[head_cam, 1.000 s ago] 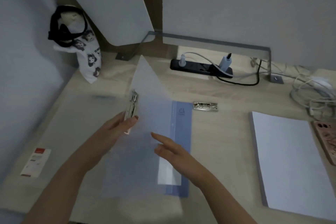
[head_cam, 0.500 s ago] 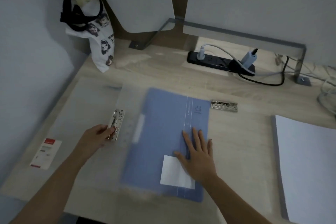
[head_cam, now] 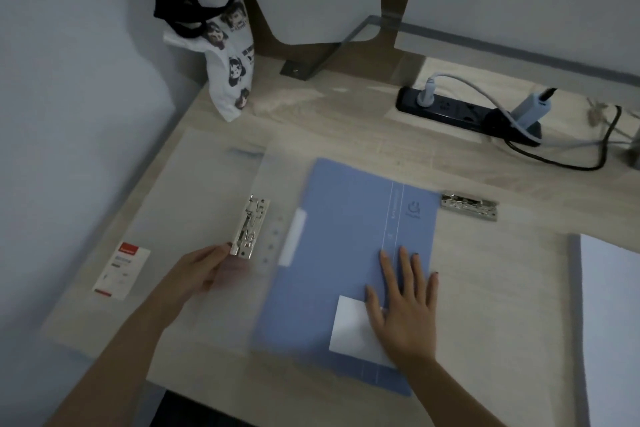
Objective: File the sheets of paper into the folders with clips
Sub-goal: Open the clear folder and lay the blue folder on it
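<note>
1. Blue folder (head_cam: 349,253) lies open and flat on the wooden desk (head_cam: 485,288), centre of view. Long axis runs near-to-far, tilted a bit: far end leans right, near end left.
2. Its translucent cover (head_cam: 207,218) is swung out flat to the left, lying on the desk. Same near-far long axis.
3. Metal clip (head_cam: 250,226) sits on the cover next to the hinge line. Long axis near-far, roughly parallel to the folder's spine; far end tips slightly right.
4. Left hand (head_cam: 202,270) pinches the near end of that clip, fingers closed narrow around it. Partly blurred, so exact finger contact is unclear.
5. Right hand (head_cam: 405,308) is spread flat, palm down, on the near-right part of the blue panel; fingers wide apart and pointing away from the person. Holding nothing, just pressing. It overlaps the right edge of a white label (head_cam: 349,329) on the panel.
6. Second clip (head_cam: 469,205) lies loose on the desk just beyond the folder's far-right corner. Long axis left-right, i.e. roughly square to the first clip.
7. Stack of white paper (head_cam: 609,322) at the right edge of view, apart from the folder, long axis near-far, partly cut off.
8. Small red-and-white card (head_cam: 122,269) on the desk left of the cover. Printed tote bag (head_cam: 221,55) at far left corner, power strip (head_cam: 464,114) with cables along the back.
</note>
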Tool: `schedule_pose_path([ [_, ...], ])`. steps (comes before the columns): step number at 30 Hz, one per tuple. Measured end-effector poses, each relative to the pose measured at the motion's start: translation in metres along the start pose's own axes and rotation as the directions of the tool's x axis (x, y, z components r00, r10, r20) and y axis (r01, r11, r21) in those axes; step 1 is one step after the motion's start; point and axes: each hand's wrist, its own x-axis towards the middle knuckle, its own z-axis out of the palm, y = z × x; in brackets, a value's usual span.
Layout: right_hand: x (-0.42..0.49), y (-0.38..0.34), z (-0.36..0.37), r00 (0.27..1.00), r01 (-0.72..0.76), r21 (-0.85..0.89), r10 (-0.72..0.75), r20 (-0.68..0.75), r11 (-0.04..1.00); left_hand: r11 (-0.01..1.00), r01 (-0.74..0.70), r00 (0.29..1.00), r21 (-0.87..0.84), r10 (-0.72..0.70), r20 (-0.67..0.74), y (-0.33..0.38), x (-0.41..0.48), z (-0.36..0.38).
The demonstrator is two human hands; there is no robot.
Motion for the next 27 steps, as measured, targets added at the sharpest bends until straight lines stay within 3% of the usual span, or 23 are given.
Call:
schedule_pose_path([
  [14,0.000,-0.002,0.000,1.000,0.001,-0.009,-0.001,0.001,1.000,0.995,-0.055,0.997,-0.077,0.050,-0.060,-0.012,0.006,0.011],
  [19,0.000,-0.002,0.001,1.000,0.002,-0.010,-0.002,0.000,1.000,0.994,0.090,0.995,-0.064,-0.086,0.055,-0.008,0.006,0.003],
  [23,0.000,-0.001,0.002,1.000,0.006,-0.012,-0.006,-0.010,1.000,0.985,0.166,0.986,-0.041,-0.165,0.017,0.014,0.013,0.009],
  [27,-0.001,0.000,0.002,1.000,0.009,-0.012,-0.009,-0.013,1.000,0.994,-0.013,0.998,-0.113,0.006,-0.064,0.040,0.020,0.022],
])
